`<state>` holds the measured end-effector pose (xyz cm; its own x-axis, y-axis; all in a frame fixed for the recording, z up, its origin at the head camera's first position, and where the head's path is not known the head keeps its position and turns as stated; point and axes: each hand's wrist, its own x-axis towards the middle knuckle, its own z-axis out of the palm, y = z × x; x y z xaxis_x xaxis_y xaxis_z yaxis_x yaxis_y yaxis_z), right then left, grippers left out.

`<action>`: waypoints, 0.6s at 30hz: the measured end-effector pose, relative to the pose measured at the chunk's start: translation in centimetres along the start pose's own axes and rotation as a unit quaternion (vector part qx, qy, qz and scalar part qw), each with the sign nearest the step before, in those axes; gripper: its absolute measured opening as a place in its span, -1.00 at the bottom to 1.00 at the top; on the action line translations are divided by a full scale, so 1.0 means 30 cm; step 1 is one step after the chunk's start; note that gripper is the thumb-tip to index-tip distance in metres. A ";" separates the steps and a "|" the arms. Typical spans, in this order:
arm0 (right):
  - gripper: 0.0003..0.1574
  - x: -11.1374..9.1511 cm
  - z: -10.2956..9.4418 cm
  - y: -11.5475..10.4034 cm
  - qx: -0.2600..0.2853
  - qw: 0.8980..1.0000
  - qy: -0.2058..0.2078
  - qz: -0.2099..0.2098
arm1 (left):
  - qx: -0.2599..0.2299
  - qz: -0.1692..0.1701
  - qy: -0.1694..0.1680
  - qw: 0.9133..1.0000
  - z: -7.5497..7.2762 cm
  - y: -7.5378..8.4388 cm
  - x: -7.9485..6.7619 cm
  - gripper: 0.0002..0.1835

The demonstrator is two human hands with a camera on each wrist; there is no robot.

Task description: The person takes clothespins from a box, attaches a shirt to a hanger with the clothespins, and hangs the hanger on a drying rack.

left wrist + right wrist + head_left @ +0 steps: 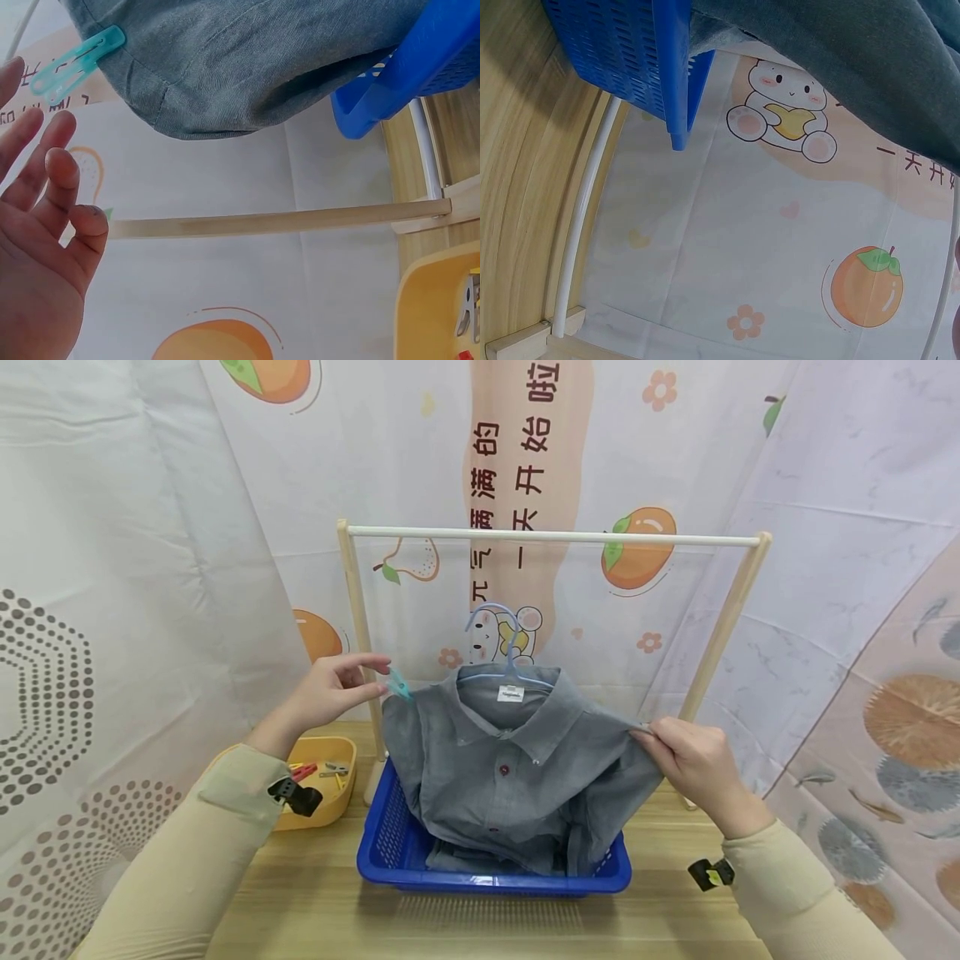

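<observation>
A grey button-up shirt (480, 777) hangs on a light blue hanger (512, 670), its lower part bunched inside a blue basket (495, 883). On the shoulder at the left, a turquoise clothespin (400, 683) is clipped to the cloth. My left hand (347, 685) is right beside that clothespin, thumb and forefinger parted around its outer end. In the left wrist view the fingers (61, 172) look clear of the clothespin (79, 64). My right hand (693, 760) pinches the opposite shoulder of the shirt and holds it out sideways; the right wrist view barely shows this hand.
Behind the shirt stands a rack with a white rail (555, 536) and wooden posts (726, 627). A yellow basket (330, 810) with several clothespins (303, 772) sits at the left on the wooden table (315, 902). Printed curtains (420, 460) hang around the table.
</observation>
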<state>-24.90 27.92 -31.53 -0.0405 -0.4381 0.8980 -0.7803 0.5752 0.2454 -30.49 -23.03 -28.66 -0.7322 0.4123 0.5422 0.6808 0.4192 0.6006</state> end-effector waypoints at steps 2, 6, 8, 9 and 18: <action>-0.41 0.000 0.000 0.000 0.001 1.000 0.000 0.000 | 0.006 0.010 0.007 1.000 -0.002 -0.001 -0.001 -0.63; -0.41 0.000 0.000 0.001 0.001 1.000 0.001 0.000 | 0.021 0.032 0.021 0.999 -0.007 0.001 -0.004 -0.64; -0.41 0.000 0.000 0.002 0.000 1.000 0.001 0.001 | 0.029 0.039 0.026 0.998 -0.009 -0.001 -0.007 -0.65; -0.41 0.000 0.000 0.002 0.000 1.000 0.001 0.001 | 0.030 0.041 0.028 0.998 -0.010 0.001 -0.009 -0.64; -0.41 0.000 -0.001 0.001 -0.001 1.000 0.000 0.001 | 0.041 0.049 0.034 0.997 -0.023 0.005 -0.024 -0.61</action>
<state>-24.90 27.95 -31.53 -0.0411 -0.4371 0.8985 -0.7786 0.5776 0.2454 -29.88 -23.82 -28.54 -0.6596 0.3994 0.6367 0.7466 0.4454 0.4941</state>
